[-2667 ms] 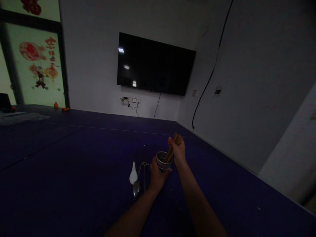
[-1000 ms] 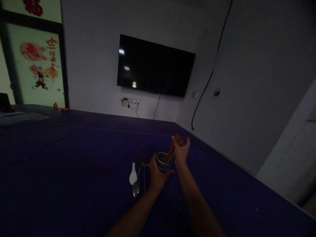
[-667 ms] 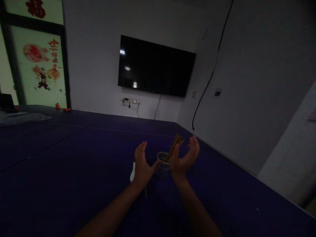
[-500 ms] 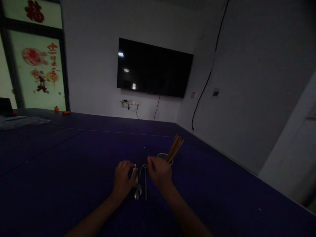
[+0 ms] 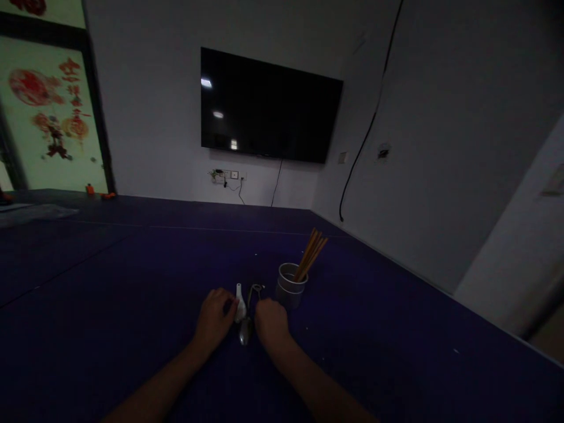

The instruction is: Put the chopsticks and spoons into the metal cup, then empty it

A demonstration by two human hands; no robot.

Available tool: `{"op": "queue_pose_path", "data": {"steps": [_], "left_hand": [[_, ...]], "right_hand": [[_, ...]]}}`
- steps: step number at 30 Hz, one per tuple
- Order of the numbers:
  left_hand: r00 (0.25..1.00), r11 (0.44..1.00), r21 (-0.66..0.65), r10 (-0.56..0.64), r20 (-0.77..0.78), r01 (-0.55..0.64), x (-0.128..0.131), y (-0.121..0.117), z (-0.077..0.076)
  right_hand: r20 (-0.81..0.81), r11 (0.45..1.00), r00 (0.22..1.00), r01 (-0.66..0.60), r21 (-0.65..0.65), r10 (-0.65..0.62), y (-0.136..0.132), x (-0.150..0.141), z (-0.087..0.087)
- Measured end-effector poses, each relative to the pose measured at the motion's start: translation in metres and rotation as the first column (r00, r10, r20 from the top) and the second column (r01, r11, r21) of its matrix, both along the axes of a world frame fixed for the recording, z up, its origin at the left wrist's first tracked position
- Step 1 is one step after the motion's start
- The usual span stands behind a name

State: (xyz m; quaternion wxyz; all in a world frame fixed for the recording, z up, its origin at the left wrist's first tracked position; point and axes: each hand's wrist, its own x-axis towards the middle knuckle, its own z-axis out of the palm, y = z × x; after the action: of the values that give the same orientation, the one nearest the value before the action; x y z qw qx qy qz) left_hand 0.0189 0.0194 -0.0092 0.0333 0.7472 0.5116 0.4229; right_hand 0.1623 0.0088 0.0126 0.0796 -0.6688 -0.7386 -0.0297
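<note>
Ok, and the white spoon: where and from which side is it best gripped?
Probably by the narrow handle of the white spoon, pinched from the left or above. The handle points away from the person; the metal spoon crowds the bowl's right side. The left hand is at the left edge; whether it grips is unclear.

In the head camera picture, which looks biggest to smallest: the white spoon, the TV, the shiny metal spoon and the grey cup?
1. TV
2. Grey cup
3. White spoon and metal spoon: both look smaller than the cup, but too alike to rank against each other.
</note>
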Motion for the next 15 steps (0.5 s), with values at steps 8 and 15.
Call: {"op": "queue_pose_path", "data": {"steps": [8,15], "left_hand": [[0.996,0.993,0.118,-0.022,-0.085,0.032,0.004,0.0,-0.007],[0.916,0.973,0.229,0.065,-0.395,0.029,-0.001,-0.003,0.003]], "right_hand": [[-0.083,0.995,0.996,0.02,0.097,-0.012,-0.005,0.01,0.013],[-0.562,0.937,0.751,-0.262,0.229,0.347,-0.013,-0.004,0.003]]}}
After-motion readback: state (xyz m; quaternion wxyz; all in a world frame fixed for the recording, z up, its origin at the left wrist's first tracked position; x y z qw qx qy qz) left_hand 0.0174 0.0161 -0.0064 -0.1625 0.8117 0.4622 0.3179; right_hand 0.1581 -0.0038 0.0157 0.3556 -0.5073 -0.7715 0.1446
